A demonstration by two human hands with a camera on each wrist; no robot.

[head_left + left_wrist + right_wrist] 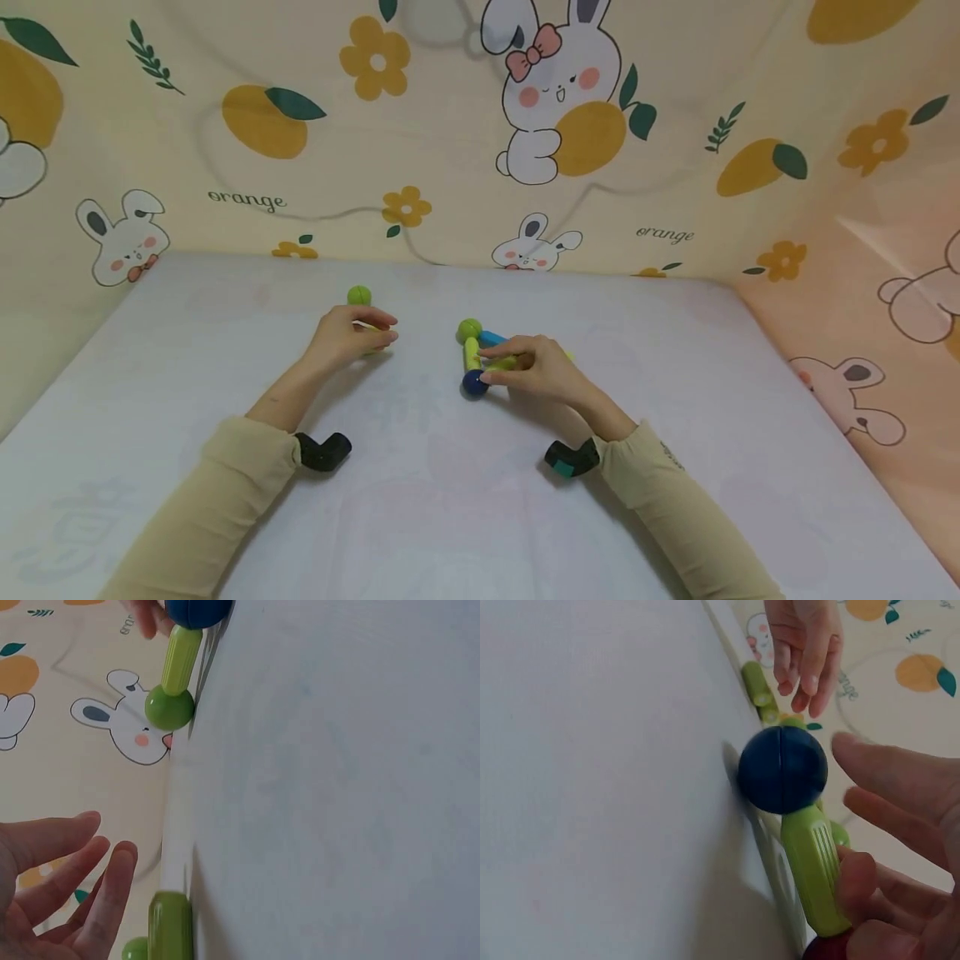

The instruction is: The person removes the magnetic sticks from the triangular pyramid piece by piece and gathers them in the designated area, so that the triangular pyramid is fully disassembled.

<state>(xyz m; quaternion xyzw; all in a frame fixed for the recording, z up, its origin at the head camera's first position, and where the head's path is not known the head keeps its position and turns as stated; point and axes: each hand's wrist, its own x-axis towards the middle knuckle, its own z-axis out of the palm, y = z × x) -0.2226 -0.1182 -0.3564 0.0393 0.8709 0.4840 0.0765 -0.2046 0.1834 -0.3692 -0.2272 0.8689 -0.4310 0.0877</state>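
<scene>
On the white table, a toy frame joins a green ball [469, 330], a navy blue ball [472, 384], green rods [472, 355] and a blue rod [492, 338]. A dark red ball [829, 949] shows at the bottom of the right wrist view. My right hand [536, 367] hovers over the frame, thumb and forefinger spread near the navy ball, other fingers bent beside a green rod. Whether these touch is unclear. To the left, my left hand [341, 337] has its fingers apart with nothing between them. Near it lie another green ball [359, 296] and loose green rods [170, 926].
The white tabletop [420, 500] meets a patterned cloth wall [450, 142] at the back. Black wrist devices [326, 452] stick out from both sleeves. Beyond the right hand, a small yellow-green piece [569, 356] peeks out.
</scene>
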